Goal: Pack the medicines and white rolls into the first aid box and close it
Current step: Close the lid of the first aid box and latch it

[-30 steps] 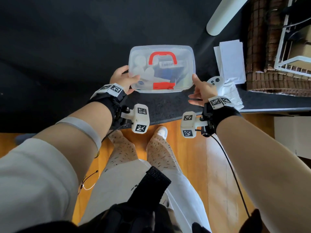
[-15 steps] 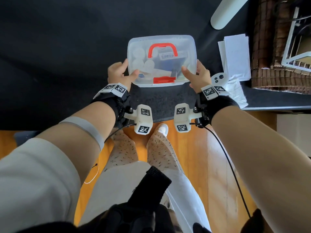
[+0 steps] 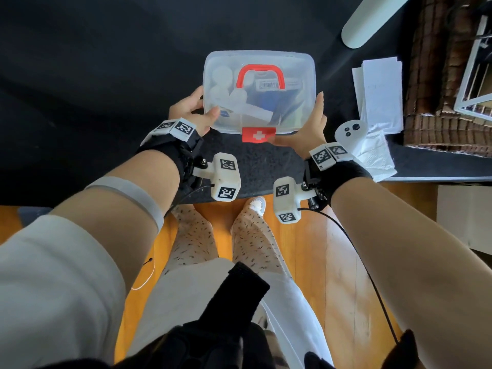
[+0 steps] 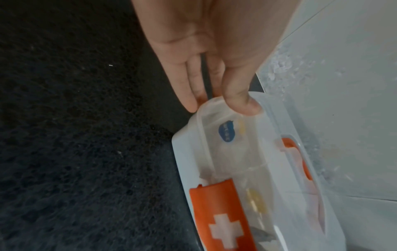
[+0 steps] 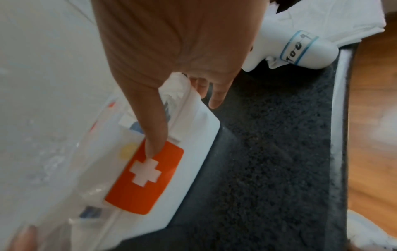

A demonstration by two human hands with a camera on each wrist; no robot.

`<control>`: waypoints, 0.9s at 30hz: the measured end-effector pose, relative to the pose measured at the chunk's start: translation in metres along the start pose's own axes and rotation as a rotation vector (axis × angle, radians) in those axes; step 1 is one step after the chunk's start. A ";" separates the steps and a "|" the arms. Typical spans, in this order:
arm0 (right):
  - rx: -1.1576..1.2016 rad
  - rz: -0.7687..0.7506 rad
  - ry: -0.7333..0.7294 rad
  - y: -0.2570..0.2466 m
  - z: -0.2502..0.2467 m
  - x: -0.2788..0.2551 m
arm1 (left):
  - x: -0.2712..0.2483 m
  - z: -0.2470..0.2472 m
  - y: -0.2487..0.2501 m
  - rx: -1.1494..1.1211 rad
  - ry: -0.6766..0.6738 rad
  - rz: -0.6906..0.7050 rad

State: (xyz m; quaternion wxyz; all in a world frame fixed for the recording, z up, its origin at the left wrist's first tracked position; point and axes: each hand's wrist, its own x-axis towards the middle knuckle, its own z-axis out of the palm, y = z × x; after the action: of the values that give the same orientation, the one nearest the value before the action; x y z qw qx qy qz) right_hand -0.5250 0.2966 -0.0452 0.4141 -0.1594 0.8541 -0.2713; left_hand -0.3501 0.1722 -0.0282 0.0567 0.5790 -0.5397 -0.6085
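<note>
The translucent first aid box (image 3: 292, 75) lies on the black table with its lid down and its red handle (image 3: 259, 73) on top. White rolls (image 3: 221, 75) and medicine packs (image 3: 263, 102) show dimly through the lid. My left hand (image 3: 197, 115) grips the near left corner, thumb on the lid (image 4: 244, 105), fingers against the side wall. My right hand (image 3: 306, 129) is at the near right corner, fingers straight along the right wall. Its thumb (image 5: 152, 146) presses the red latch (image 5: 146, 178) with the white cross, which lies against the front wall (image 3: 258, 134).
A white handheld device (image 3: 348, 129) lies just right of my right hand, on crumpled tissue (image 3: 378, 155). Folded papers (image 3: 378, 94), a wicker basket (image 3: 439, 75) and a white cylinder (image 3: 370, 20) stand further right. The table's front edge (image 3: 426, 179) is close, with wooden floor below.
My right hand came in from beside the box to its near right corner, and its thumb moved onto the latch. The latch now lies folded down on the front, cross showing.
</note>
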 end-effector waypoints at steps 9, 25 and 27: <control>0.088 -0.114 0.189 0.004 0.020 0.006 | 0.003 0.002 -0.002 -0.084 0.034 -0.012; -0.115 -0.054 0.107 -0.007 0.007 0.000 | -0.002 0.006 0.003 0.097 0.050 0.045; -0.124 -0.051 0.153 -0.006 0.013 0.001 | 0.002 0.005 0.000 0.062 0.055 0.044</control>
State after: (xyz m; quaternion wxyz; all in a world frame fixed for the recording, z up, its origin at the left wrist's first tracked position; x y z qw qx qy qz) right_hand -0.5149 0.2864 -0.0488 0.3300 -0.1854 0.8940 -0.2399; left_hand -0.3542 0.1736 -0.0304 0.0670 0.5850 -0.5689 -0.5741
